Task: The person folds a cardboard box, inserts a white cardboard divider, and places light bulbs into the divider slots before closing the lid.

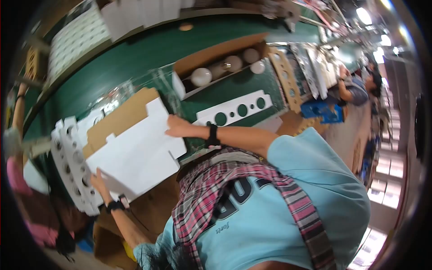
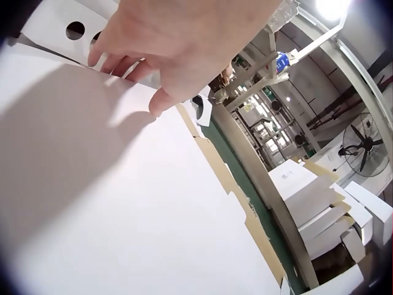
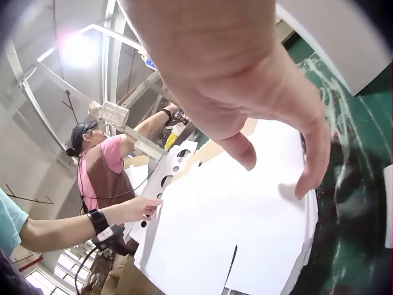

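Note:
A white cardboard box blank (image 1: 135,157), with tabs and a slit along its edges, lies in front of the person over brown cardboard (image 1: 121,117). At its left edge the left hand (image 1: 101,185) pinches it; in the left wrist view the thumb is on the white face and the fingers go past the edge. The right hand (image 1: 182,127) is at the opposite end of the blank. In the right wrist view its thumb and finger are spread over the white surface, with a fingertip close to the side edge.
White inserts with round holes (image 1: 74,162) lie left of the blank, another holed insert (image 1: 238,109) to the right. An open box (image 1: 180,87) holds white bulbs (image 1: 201,77) on the green table (image 1: 153,49). Other people stand on both sides.

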The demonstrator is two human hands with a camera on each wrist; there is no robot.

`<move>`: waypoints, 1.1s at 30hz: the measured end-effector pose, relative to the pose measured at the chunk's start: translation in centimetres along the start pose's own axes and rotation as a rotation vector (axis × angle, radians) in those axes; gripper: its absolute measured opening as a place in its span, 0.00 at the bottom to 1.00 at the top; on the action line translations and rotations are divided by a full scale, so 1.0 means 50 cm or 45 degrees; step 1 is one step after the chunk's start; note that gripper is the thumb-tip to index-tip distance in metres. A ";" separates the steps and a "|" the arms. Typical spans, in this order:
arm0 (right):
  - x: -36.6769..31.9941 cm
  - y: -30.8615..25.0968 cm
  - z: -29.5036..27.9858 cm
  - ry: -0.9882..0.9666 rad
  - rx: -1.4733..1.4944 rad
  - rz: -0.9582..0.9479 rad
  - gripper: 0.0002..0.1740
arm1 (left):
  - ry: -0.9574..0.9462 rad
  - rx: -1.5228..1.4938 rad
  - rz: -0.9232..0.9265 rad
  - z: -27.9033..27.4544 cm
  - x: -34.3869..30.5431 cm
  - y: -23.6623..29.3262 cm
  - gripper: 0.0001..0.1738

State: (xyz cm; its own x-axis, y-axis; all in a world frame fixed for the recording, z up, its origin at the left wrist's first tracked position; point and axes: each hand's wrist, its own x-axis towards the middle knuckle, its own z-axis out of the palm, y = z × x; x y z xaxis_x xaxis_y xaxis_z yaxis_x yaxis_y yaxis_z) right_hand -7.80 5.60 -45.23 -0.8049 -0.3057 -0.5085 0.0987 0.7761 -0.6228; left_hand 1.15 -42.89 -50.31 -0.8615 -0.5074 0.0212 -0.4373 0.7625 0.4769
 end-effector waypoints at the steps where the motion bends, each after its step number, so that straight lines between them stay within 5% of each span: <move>1: -0.004 -0.003 0.011 0.039 0.045 0.097 0.33 | -0.020 -0.044 -0.034 -0.008 -0.001 0.009 0.30; 3: -0.048 -0.041 -0.026 0.027 0.097 0.121 0.33 | 0.005 0.021 -0.029 -0.044 -0.018 0.060 0.28; 5: -0.066 -0.038 -0.030 0.077 0.126 0.035 0.31 | 0.011 -0.328 -0.228 -0.112 -0.071 0.219 0.25; 8: -0.090 -0.024 -0.052 0.077 0.373 -0.037 0.33 | 0.242 -0.408 -0.082 -0.177 -0.081 0.199 0.21; 10: -0.127 -0.012 -0.078 -0.012 0.499 -0.076 0.35 | 0.109 -0.682 -0.091 -0.270 -0.117 0.214 0.18; 12: -0.160 0.006 -0.091 0.041 0.656 -0.185 0.37 | 0.003 -0.971 -0.124 -0.368 -0.181 0.283 0.13; 17: -0.248 0.001 -0.184 0.240 0.826 -0.167 0.36 | 0.285 -0.890 0.148 -0.514 -0.386 0.505 0.12; 21: -0.309 0.097 -0.244 0.015 1.252 -0.254 0.29 | 0.142 -0.739 0.459 -0.555 -0.558 0.652 0.16; 25: -0.364 0.212 -0.315 -0.097 1.359 -0.245 0.30 | -0.161 -0.803 0.508 -0.542 -0.672 0.859 0.16; 30: -0.424 0.322 -0.369 -0.259 1.552 -0.081 0.36 | -0.340 -0.792 0.262 -0.490 -0.739 0.961 0.23; 33: -0.434 0.376 -0.390 -0.276 1.611 -0.072 0.37 | -0.380 -0.783 0.385 -0.451 -0.729 0.974 0.26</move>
State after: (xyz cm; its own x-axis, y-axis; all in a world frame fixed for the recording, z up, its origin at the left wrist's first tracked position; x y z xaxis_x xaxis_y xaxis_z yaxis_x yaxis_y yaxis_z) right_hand 0.10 37.60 -34.32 -0.7268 -0.4964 -0.4747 0.6478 -0.2658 -0.7139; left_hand 17.07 3.68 -8.06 -0.9930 -0.1139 0.0317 -0.0224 0.4448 0.8953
